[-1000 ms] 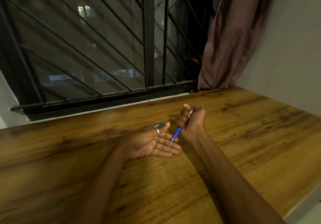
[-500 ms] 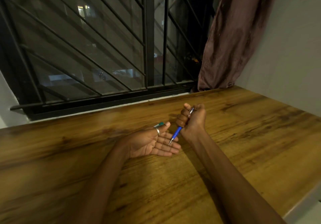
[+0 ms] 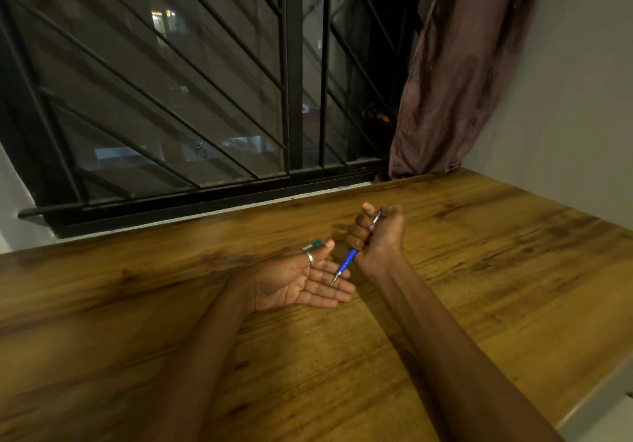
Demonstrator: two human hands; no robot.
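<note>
My right hand (image 3: 378, 234) grips a blue pen (image 3: 348, 261) in a fist above the wooden table (image 3: 479, 287). The pen's metal tip points down at the fingers of my left hand (image 3: 298, 278), and its silver end sticks out above the fist. That left hand lies palm up on the table with its fingers straight and a silver ring on the thumb. A small green and white object (image 3: 313, 245) shows just behind the left thumb; most of it is hidden.
A barred window (image 3: 171, 99) runs along the table's far edge. A brown curtain (image 3: 455, 75) hangs at the far right corner beside a pale wall (image 3: 565, 99). The table's right edge (image 3: 596, 393) cuts across the lower right.
</note>
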